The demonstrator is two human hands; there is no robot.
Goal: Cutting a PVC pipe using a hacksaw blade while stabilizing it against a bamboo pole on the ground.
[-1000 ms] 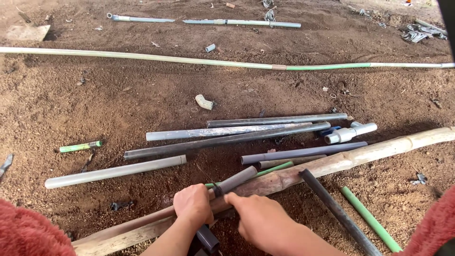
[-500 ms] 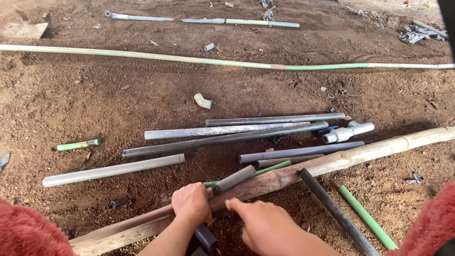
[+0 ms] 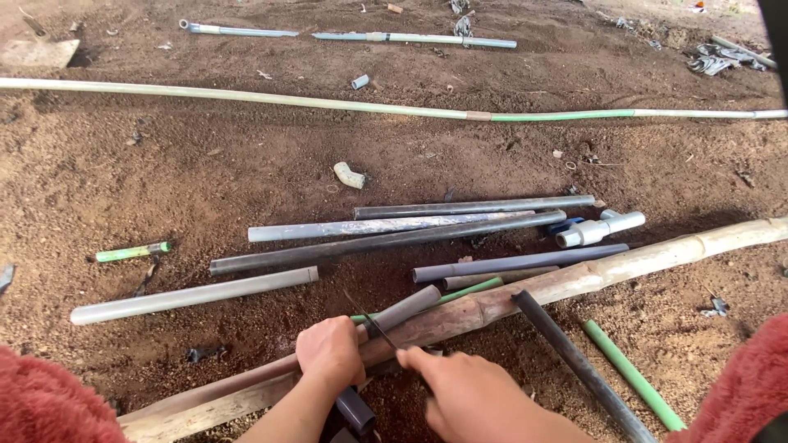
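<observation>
My left hand (image 3: pixel 330 354) is wrapped around a short dark grey pipe (image 3: pixel 408 308), pressing it against a long pale wooden pole (image 3: pixel 591 275) that lies slanted across the dirt. Just to the right, my right hand (image 3: pixel 466 395) pinches a thin dark saw blade (image 3: pixel 373 325). The blade lies across the pipe just above my left fingers. The pipe's lower end (image 3: pixel 355 410) sticks out below my left hand.
Several grey pipes (image 3: pixel 386 242) lie side by side on the brown dirt beyond the pole, with a white pipe fitting (image 3: pixel 599 230) at their right. A black pipe (image 3: pixel 574 365) and a green pipe (image 3: pixel 632 376) lie at right. A long pale hose (image 3: pixel 246 97) crosses farther off.
My right hand has shifted slightly down and to the right with the blade. My left hand keeps its grip on the short grey pipe.
</observation>
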